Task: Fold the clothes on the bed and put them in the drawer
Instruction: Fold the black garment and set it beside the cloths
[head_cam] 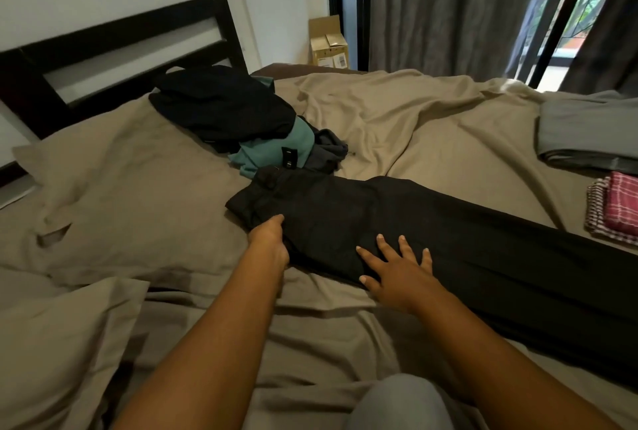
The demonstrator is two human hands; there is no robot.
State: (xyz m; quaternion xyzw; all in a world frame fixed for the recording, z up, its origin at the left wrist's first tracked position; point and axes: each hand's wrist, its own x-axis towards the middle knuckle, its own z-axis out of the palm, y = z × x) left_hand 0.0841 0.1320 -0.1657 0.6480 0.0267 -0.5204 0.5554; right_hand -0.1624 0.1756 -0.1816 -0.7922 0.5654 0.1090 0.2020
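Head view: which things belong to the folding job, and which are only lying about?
Job: black trousers; left hand gripping them; right hand flat on them; pile of unfolded clothes; folded grey garment; folded red checked cloth.
Lying about: cardboard box; pillow; curtain; headboard.

The left hand hides its fingers under the waist of the black trousers, whose legs, like the folded grey garment and red checked cloth, run off the right edge.

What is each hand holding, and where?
Left hand grips the black trousers at their near waist edge; right hand only rests flat on them.
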